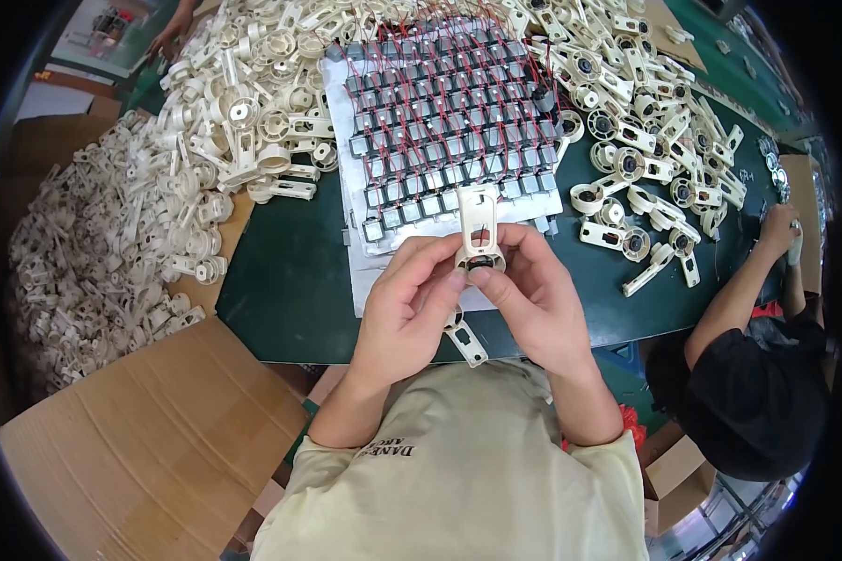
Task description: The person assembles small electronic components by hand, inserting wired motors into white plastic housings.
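Note:
Between my two hands is a cream plastic housing [479,208] with a round ring at its near end and a slotted handle pointing away from me. My left hand [404,304] grips the ring's left side, thumb on the rim. From the right, my right hand [544,304] closes on the same ring, its thumb pressing at a dark round part [480,265] inside. A second cream housing [468,344] lies partly hidden below my hands at the table edge. Just beyond them, rows of small silver-grey motors [454,175] with red wires stand on a white sheet [357,273].
Loose cream housings [253,93] are heaped at the back left. More housings [631,166], several with dark centres, lie at the right on the dark green table [281,266]. A cardboard box [150,430] stands at the left. A co-worker's arm [744,285] reaches in at the right.

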Demonstrator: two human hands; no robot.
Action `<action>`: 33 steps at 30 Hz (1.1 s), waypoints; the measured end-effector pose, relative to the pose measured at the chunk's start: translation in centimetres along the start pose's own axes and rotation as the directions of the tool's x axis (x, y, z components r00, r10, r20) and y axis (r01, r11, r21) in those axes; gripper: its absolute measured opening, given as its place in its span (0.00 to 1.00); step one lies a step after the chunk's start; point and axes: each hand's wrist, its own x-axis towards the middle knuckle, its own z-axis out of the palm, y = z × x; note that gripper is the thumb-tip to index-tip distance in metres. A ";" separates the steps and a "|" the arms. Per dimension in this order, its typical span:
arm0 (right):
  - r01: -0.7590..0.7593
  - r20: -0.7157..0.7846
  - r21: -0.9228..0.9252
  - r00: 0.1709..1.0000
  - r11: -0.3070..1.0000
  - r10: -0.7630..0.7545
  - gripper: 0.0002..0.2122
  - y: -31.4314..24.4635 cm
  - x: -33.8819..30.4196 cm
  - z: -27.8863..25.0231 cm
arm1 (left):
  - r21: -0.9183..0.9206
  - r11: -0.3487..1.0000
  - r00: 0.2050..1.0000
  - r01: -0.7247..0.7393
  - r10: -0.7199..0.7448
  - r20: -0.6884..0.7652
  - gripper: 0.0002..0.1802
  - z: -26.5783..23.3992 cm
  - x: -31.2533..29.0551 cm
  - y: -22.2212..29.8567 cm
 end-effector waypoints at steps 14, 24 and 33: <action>0.083 0.096 -0.176 0.993 0.981 -0.067 0.14 0.2 0.9 -1.6 | 0.275 0.943 0.981 -0.185 0.195 -0.008 0.22 0.3 0.1 0.5; 0.098 -0.211 -0.479 0.952 0.872 -0.223 0.15 -4.0 -0.8 -5.0 | 0.631 0.743 0.945 -0.224 0.009 0.326 0.17 -3.6 -2.9 2.3; 0.233 0.001 -0.789 0.926 0.569 -0.378 0.06 -1.7 -0.1 -2.4 | 0.685 0.727 0.946 -0.048 -0.188 0.266 0.23 -3.0 -2.8 1.5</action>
